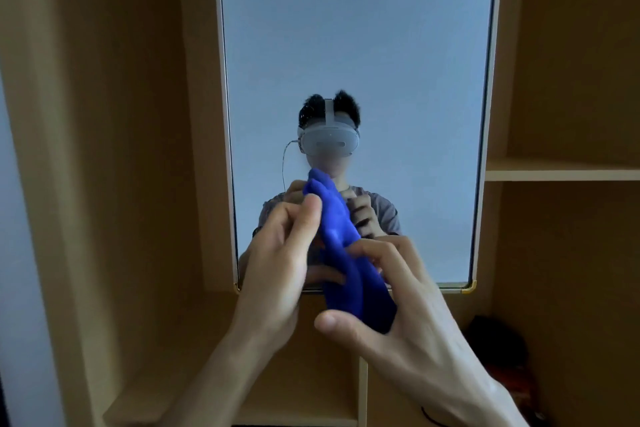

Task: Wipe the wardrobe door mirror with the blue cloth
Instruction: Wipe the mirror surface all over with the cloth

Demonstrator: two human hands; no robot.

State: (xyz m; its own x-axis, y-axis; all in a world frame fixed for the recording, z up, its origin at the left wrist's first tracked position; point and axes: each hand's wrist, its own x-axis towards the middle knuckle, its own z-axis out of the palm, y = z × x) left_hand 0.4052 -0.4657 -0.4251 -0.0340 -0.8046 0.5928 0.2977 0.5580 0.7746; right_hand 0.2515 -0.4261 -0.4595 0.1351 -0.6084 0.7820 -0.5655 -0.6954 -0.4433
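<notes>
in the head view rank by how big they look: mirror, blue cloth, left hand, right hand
1. mirror
2. right hand, left hand: look alike, both near the camera, so unranked
3. blue cloth, partly hidden by fingers

My hands and forearms are bare, no sleeves reaching the wrists. In the mirror I see myself wearing a white headset with a top strap, a thin cable trailing from it, and a grey short-sleeved shirt.
</notes>
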